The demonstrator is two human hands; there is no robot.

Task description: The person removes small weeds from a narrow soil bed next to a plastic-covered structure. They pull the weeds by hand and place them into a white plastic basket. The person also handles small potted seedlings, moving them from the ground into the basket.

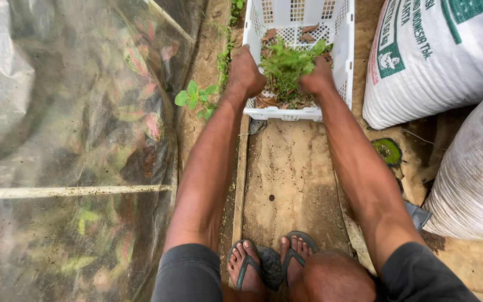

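Note:
A white perforated plastic crate point(343, 50) stands on the ground ahead of me, with dry leaves and green weeds in its bottom. Both my arms reach into it. My left hand point(245, 71) and my right hand point(316, 78) press from either side on a bunch of green plants point(285, 64), fingers curled around it. The bunch is just above the dry leaves in the near part of the crate. My feet in flip-flops point(269, 262) stand on a dirt-covered slab point(289, 168) below.
Clear plastic sheeting point(68, 140) over red-and-green leaved plants fills the left side. Two large filled sacks, a white printed sack point(437, 56) and a grey sack point(476, 173), sit at the right. A small green weed point(195, 98) grows beside the crate.

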